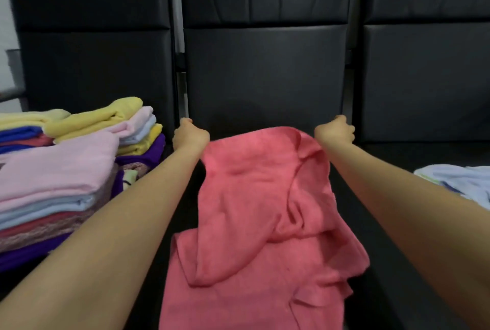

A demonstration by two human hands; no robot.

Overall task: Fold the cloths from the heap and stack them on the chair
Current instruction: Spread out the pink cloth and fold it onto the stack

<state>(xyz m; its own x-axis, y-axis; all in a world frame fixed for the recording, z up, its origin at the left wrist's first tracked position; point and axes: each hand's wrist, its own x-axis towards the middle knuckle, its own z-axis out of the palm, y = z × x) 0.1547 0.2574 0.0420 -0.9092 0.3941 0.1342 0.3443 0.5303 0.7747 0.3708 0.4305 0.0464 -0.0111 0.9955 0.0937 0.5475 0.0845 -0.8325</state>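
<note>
The left hand (190,135) and right hand (336,130) each pinch a top corner of the soft pink cloth (261,213), holding it wide between them so it hangs flat, probably ready for folding.

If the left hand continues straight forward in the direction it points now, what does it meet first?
Probably the black chair ahead: the left hand, gripping a corner of the pink cloth, points at its near left edge. Nothing else shows in between, though depth is hard to judge.
</note>
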